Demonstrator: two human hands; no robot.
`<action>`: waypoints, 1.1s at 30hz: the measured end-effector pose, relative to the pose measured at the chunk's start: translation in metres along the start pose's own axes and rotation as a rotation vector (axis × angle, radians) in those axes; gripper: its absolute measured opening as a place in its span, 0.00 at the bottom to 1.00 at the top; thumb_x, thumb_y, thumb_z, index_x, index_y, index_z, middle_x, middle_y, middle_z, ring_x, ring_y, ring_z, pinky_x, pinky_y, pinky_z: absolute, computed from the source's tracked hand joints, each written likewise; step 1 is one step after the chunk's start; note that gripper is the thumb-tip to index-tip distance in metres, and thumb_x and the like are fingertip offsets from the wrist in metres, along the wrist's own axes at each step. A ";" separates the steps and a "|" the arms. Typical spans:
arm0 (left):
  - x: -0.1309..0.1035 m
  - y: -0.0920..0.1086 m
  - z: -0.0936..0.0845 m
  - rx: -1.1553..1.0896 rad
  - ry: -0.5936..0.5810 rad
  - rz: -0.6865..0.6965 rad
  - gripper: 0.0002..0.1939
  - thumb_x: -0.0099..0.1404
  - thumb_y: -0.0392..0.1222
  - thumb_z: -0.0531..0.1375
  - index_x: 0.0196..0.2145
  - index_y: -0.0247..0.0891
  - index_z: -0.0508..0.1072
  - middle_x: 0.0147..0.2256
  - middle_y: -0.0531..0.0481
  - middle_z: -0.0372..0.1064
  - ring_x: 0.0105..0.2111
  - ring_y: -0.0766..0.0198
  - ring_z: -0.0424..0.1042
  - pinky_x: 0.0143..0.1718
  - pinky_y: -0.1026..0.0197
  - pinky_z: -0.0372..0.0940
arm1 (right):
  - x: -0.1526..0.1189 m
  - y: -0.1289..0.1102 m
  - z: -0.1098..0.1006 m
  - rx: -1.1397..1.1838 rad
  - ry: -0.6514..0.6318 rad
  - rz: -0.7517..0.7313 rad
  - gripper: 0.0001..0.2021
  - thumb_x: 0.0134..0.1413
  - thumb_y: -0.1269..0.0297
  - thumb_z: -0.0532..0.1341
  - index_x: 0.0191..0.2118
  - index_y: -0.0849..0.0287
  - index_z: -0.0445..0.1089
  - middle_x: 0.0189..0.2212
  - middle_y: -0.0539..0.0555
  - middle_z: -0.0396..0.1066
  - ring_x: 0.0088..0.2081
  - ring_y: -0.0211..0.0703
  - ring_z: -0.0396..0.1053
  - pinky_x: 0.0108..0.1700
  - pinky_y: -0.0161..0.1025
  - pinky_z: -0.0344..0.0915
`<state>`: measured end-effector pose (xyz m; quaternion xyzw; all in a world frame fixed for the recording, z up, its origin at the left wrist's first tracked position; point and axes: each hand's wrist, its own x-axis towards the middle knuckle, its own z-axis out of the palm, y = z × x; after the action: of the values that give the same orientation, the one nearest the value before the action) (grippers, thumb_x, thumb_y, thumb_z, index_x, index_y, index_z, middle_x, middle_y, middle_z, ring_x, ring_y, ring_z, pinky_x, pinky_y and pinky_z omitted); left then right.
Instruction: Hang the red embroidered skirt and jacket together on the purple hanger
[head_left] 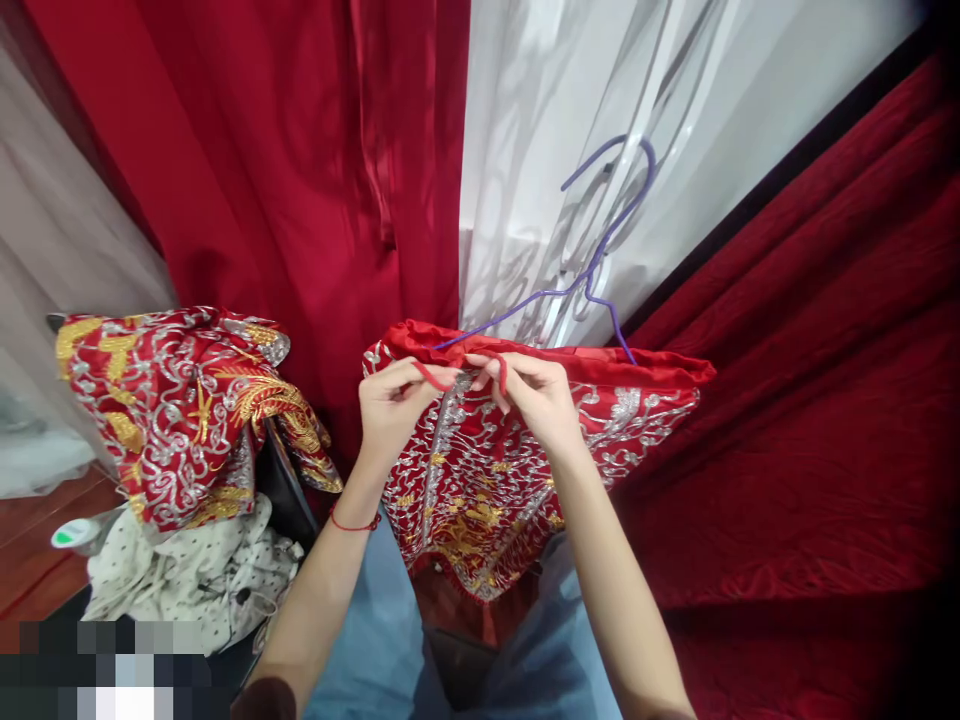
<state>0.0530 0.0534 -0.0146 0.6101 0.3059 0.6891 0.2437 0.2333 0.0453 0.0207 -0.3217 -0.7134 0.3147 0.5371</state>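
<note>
Pinching thin red ties (pixel 431 376) at the embroidered garment's (pixel 480 480) top, left hand (pixel 390 405) and right hand (pixel 536 395) are raised, fingers curled.

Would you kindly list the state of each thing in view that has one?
red embroidered garment: hung on hanger, drooping
purple wire hanger: tilted, hook unhooked
thin red loop: pinched, drawn between both hands
left hand: shut on loop
right hand: shut on loop
second red embroidered garment: crumpled, heaped

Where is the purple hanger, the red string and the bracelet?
purple hanger (pixel 611 215), head view, on its hook's stem.
red string (pixel 431 377), head view, by the left fingers.
bracelet (pixel 352 523), head view, on the left wrist.
</note>
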 end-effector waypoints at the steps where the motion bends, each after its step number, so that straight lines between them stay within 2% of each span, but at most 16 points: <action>1: -0.001 0.000 -0.002 -0.006 -0.112 -0.031 0.08 0.59 0.46 0.68 0.28 0.39 0.81 0.28 0.50 0.73 0.25 0.69 0.64 0.25 0.66 0.58 | 0.000 0.001 0.000 -0.032 -0.002 -0.047 0.14 0.62 0.51 0.62 0.40 0.54 0.81 0.28 0.52 0.71 0.27 0.37 0.63 0.31 0.37 0.64; 3: 0.000 0.002 -0.007 0.014 -0.281 -0.089 0.09 0.56 0.46 0.70 0.28 0.37 0.81 0.26 0.51 0.69 0.23 0.71 0.60 0.23 0.67 0.55 | 0.000 0.002 -0.003 -0.123 -0.062 -0.167 0.10 0.61 0.56 0.63 0.41 0.52 0.81 0.33 0.53 0.70 0.33 0.38 0.66 0.34 0.38 0.66; 7: 0.006 0.009 -0.020 0.150 -0.477 -0.136 0.11 0.57 0.47 0.69 0.28 0.35 0.77 0.26 0.54 0.63 0.25 0.71 0.59 0.25 0.67 0.56 | -0.001 0.005 -0.006 -0.349 -0.232 -0.380 0.09 0.64 0.62 0.61 0.42 0.51 0.80 0.39 0.53 0.64 0.36 0.37 0.66 0.36 0.39 0.67; 10: 0.011 0.010 -0.026 0.209 -0.616 -0.163 0.11 0.59 0.46 0.67 0.29 0.35 0.76 0.28 0.54 0.63 0.26 0.70 0.58 0.28 0.66 0.58 | -0.003 0.006 -0.003 -0.585 -0.241 -0.461 0.10 0.66 0.61 0.59 0.43 0.52 0.78 0.43 0.54 0.63 0.34 0.36 0.64 0.32 0.37 0.64; 12: 0.012 0.006 -0.029 0.143 -0.635 -0.206 0.13 0.59 0.48 0.67 0.31 0.35 0.76 0.28 0.53 0.65 0.27 0.69 0.61 0.30 0.65 0.61 | -0.004 0.007 0.001 -0.755 -0.206 -0.505 0.11 0.68 0.61 0.56 0.44 0.53 0.77 0.45 0.56 0.63 0.34 0.35 0.64 0.29 0.35 0.61; 16: 0.012 -0.003 -0.029 -0.009 -0.601 -0.295 0.18 0.58 0.54 0.68 0.33 0.34 0.77 0.26 0.52 0.67 0.28 0.66 0.66 0.32 0.63 0.65 | -0.005 0.008 0.012 -0.987 -0.154 -0.544 0.14 0.71 0.61 0.51 0.47 0.57 0.72 0.43 0.57 0.66 0.33 0.35 0.66 0.24 0.32 0.57; 19: 0.011 -0.004 -0.025 -0.065 -0.550 -0.314 0.19 0.58 0.55 0.67 0.29 0.34 0.77 0.28 0.50 0.71 0.30 0.65 0.69 0.34 0.62 0.67 | -0.003 0.009 0.019 -1.076 -0.121 -0.518 0.14 0.71 0.62 0.49 0.47 0.59 0.70 0.43 0.58 0.69 0.33 0.35 0.68 0.25 0.32 0.59; 22: 0.009 -0.001 -0.019 -0.073 -0.455 -0.288 0.16 0.61 0.53 0.65 0.29 0.35 0.75 0.30 0.49 0.72 0.31 0.66 0.70 0.35 0.63 0.67 | -0.001 0.008 0.023 -1.070 -0.090 -0.453 0.13 0.70 0.65 0.48 0.48 0.60 0.68 0.46 0.60 0.70 0.36 0.39 0.71 0.29 0.34 0.64; 25: 0.008 0.001 -0.014 -0.062 -0.326 -0.271 0.12 0.67 0.51 0.59 0.35 0.39 0.70 0.27 0.53 0.70 0.25 0.69 0.67 0.29 0.67 0.62 | 0.000 0.004 0.025 -0.984 -0.047 -0.381 0.12 0.68 0.67 0.49 0.49 0.60 0.67 0.49 0.61 0.69 0.39 0.41 0.71 0.31 0.36 0.66; 28: 0.010 -0.002 -0.015 0.111 -0.198 -0.161 0.08 0.71 0.46 0.54 0.37 0.41 0.63 0.26 0.55 0.67 0.25 0.69 0.68 0.29 0.67 0.60 | -0.001 0.001 0.017 -0.963 -0.002 -0.350 0.10 0.67 0.66 0.51 0.47 0.60 0.68 0.49 0.61 0.69 0.39 0.42 0.71 0.31 0.37 0.66; 31: 0.015 -0.011 -0.023 0.420 -0.128 -0.023 0.05 0.70 0.41 0.54 0.36 0.41 0.61 0.26 0.54 0.67 0.26 0.68 0.69 0.32 0.65 0.60 | -0.004 0.001 0.001 -1.040 -0.023 -0.325 0.10 0.66 0.66 0.52 0.44 0.59 0.69 0.45 0.59 0.71 0.35 0.41 0.70 0.29 0.36 0.61; 33: 0.018 -0.018 -0.028 0.570 -0.094 0.010 0.04 0.69 0.39 0.55 0.35 0.40 0.62 0.26 0.54 0.66 0.24 0.68 0.66 0.30 0.64 0.59 | -0.005 0.001 -0.009 -1.086 -0.038 -0.284 0.09 0.65 0.65 0.52 0.43 0.59 0.69 0.41 0.57 0.71 0.31 0.39 0.68 0.26 0.35 0.56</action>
<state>0.0223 0.0755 -0.0171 0.6869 0.4725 0.5474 0.0727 0.2437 0.0428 0.0188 -0.4471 -0.8188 -0.1674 0.3187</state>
